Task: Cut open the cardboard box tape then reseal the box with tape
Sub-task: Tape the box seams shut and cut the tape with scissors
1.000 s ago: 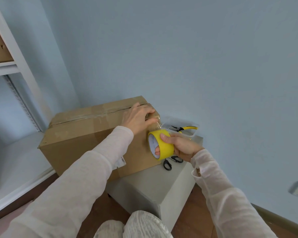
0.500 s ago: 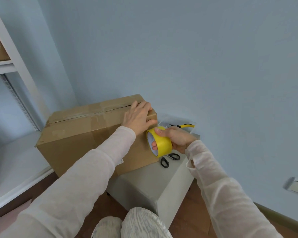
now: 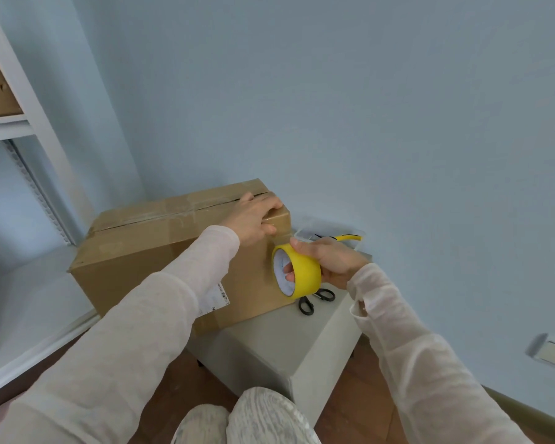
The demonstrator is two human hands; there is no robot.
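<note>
You seem to be resealing: at frame centre your left hand (image 3: 253,216), grasping nothing, presses the tape end (image 3: 282,241) onto the box (image 3: 161,261); your right hand (image 3: 332,262) grasps the tape roll (image 3: 302,274). Next, draw tape along the seam (image 3: 180,213).

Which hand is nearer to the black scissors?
Right. The right hand, gripping the tape roll, is just above the scissors; the left hand rests on the box top.
</note>
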